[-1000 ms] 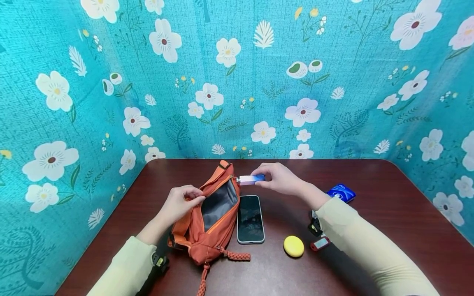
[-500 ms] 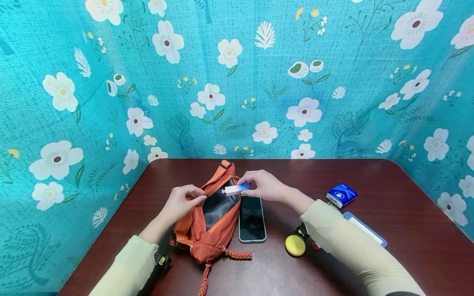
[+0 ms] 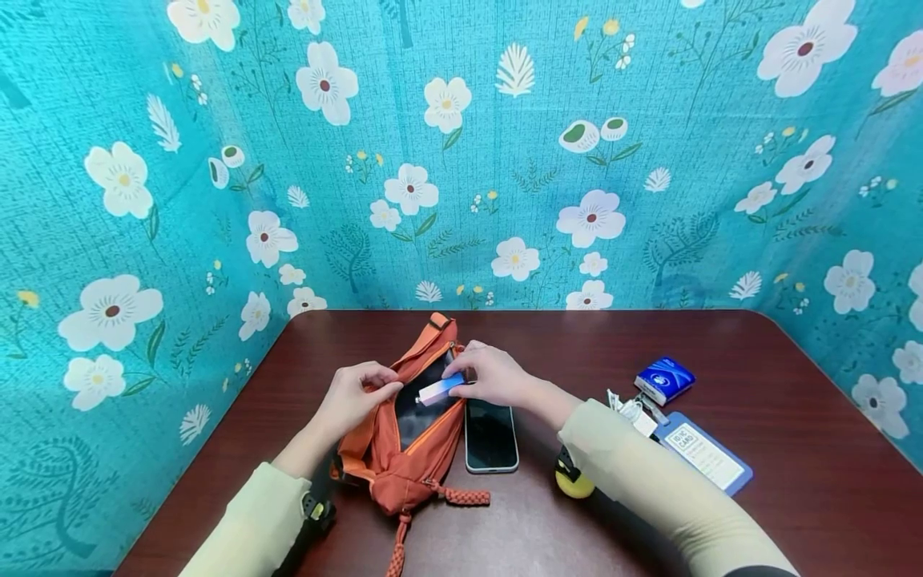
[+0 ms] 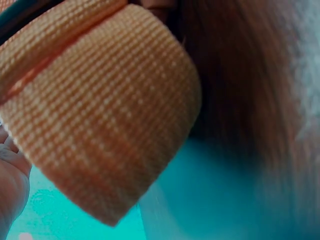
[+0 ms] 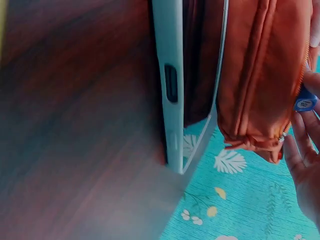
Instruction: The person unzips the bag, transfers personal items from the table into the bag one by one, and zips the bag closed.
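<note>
An orange waist bag (image 3: 411, 485) lies unzipped on the table, its dark grey lining showing. My left hand (image 3: 353, 398) pinches the left edge of the opening between thumb and fingers. Over the opening, my right hand (image 3: 497, 375) pinches the blue end of a slim pink-to-blue stick (image 3: 436, 389), whose narrow tip points down-left into the bag. In the right wrist view, the stick's blue end (image 5: 305, 104) carries a small round label. Beside the bag lies a phone (image 3: 492, 437), screen up. The bag's woven strap (image 4: 110, 110) fills much of the left wrist view.
A yellow round object (image 3: 574, 482) is partly hidden by the right wrist. To the right lie a blue packet (image 3: 665, 379), a white bundle with a cable (image 3: 634, 415) and a blue card holder (image 3: 710, 463). Braided zipper pulls (image 3: 467, 497) trail from the bag.
My right hand has moved left and down with the stick, from beyond the bag's right edge to over its opening. The left hand keeps its grip. The card holder and white bundle have come into view.
</note>
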{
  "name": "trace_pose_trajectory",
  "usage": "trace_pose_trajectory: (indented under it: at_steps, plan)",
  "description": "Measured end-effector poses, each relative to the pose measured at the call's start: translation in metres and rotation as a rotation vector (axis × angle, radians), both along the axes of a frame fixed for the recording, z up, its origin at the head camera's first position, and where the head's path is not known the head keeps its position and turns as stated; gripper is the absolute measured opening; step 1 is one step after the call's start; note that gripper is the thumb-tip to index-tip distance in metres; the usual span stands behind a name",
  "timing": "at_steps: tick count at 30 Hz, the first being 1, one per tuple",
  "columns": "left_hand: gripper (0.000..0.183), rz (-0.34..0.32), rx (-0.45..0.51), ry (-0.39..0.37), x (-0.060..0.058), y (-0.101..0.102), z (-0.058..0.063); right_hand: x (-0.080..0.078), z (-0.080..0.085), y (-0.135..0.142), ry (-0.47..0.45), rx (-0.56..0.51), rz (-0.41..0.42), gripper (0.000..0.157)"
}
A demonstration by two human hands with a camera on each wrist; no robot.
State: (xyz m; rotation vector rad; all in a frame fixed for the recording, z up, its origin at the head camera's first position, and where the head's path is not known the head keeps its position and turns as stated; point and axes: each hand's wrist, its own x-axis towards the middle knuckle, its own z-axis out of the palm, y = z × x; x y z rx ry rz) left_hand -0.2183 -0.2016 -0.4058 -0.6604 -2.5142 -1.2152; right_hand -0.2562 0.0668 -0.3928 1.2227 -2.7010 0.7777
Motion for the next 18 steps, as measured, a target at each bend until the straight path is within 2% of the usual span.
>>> trace_pose_trajectory:
  at_steps: [12,18]
  plan:
    - [0.009,-0.006,0.001,-0.002,0.000,0.001,0.000,-0.006,-0.009,-0.018,-0.161,0.038,0.024,0.025]
    - [0.008,-0.001,-0.003,0.005,-0.002,0.002,0.000,-0.009,-0.010,-0.023,-0.156,0.045,0.039,0.022]
